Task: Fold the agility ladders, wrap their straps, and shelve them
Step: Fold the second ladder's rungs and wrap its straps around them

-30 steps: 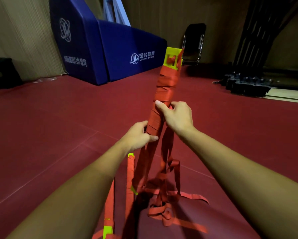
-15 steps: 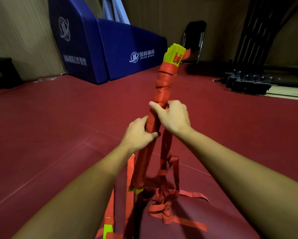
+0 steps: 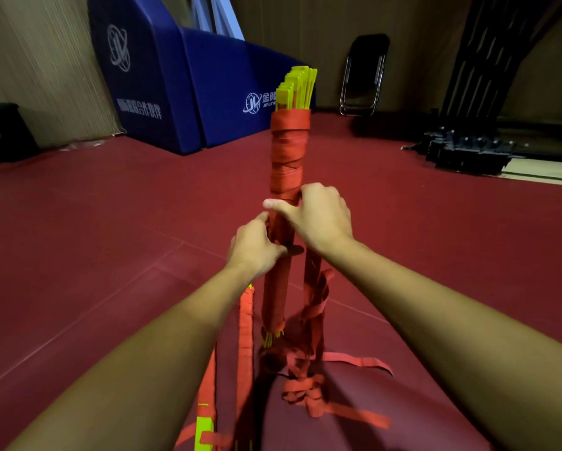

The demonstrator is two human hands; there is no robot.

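Your left hand [image 3: 253, 250] and right hand [image 3: 320, 219] are clasping the seemingly stiff, light bundle of yellow plastic rungs [image 3: 297, 89] mid-length. Its limp red webbing strap [image 3: 315, 288] is trailing toward five o'clock.

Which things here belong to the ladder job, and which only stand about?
Job: ladder bundle, gripped by left hand and right hand; loose strap hanging below; second ladder on the floor.
Standing about: blue pads; folding chair; black rack parts; dark box.
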